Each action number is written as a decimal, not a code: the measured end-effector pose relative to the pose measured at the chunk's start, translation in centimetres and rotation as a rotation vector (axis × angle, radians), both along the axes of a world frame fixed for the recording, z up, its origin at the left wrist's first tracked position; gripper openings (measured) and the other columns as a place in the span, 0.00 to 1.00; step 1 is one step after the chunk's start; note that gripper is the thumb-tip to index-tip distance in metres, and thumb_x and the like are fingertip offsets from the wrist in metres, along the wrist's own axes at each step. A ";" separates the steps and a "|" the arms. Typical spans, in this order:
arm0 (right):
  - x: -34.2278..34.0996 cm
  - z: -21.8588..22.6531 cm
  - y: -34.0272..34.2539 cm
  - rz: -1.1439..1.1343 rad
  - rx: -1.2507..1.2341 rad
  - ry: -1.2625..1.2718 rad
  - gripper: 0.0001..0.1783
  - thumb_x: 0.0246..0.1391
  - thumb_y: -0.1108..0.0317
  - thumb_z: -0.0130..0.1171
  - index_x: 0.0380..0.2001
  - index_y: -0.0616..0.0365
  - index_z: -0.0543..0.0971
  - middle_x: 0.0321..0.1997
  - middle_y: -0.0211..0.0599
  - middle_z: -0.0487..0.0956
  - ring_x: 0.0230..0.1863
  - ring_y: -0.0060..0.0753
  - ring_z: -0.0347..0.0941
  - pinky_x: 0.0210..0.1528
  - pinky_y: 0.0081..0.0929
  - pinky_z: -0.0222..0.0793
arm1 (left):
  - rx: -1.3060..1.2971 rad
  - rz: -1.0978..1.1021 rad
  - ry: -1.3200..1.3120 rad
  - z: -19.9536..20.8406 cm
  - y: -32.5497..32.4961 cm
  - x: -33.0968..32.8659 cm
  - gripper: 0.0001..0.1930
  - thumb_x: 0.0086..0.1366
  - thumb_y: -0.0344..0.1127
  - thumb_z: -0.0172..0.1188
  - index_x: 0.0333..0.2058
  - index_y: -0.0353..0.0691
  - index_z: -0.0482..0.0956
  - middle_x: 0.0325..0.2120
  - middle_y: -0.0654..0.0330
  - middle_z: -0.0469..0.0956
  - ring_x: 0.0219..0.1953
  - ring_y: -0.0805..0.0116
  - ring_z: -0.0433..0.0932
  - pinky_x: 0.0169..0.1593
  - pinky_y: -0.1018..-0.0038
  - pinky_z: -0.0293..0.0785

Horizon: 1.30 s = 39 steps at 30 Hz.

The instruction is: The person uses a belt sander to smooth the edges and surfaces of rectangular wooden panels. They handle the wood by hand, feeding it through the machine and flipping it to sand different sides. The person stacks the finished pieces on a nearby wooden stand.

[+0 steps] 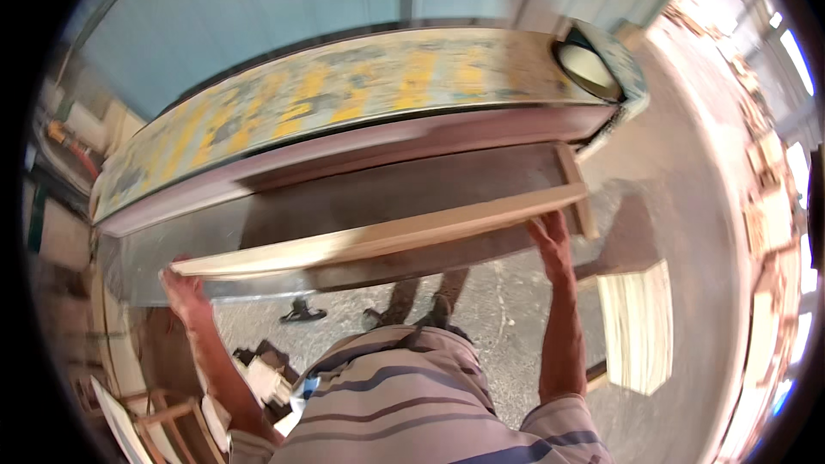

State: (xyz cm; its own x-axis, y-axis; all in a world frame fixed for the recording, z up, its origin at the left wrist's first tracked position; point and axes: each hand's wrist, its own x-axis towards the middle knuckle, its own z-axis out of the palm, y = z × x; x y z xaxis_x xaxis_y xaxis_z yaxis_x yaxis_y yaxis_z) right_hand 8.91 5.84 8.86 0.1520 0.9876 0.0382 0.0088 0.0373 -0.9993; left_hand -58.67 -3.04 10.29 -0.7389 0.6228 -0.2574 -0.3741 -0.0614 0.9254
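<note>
The left hand (185, 295) has its grip clamped on one end of a long board (369, 239), the right hand (553, 242) near the other. The board is along the front edge of the metal worktop (387, 192), reaching its right edge.

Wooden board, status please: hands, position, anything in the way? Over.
Left grip on wooden board, at its left end. Right grip near its right end. Board above grey metal table. Wooden crosspiece by board's right end, contact unclear.
</note>
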 end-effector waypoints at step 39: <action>1.8 -5.2 -1.0 -0.488 -0.140 -0.590 0.18 0.54 0.60 0.57 0.43 0.62 0.76 0.38 0.43 0.74 0.40 0.39 0.69 0.45 0.33 0.65 | -0.896 -0.410 1.127 -7.6 -1.3 4.1 0.39 0.53 0.61 0.56 0.52 0.31 0.67 0.48 0.40 0.70 0.53 0.46 0.68 0.54 0.60 0.64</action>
State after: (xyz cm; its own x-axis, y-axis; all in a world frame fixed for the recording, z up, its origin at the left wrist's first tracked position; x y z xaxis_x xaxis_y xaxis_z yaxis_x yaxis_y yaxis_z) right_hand 10.75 4.88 3.62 0.5639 0.8159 0.1278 0.5236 -0.2335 -0.8193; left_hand -54.60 -4.37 2.70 -0.6219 0.7785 -0.0849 0.6924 0.5972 0.4048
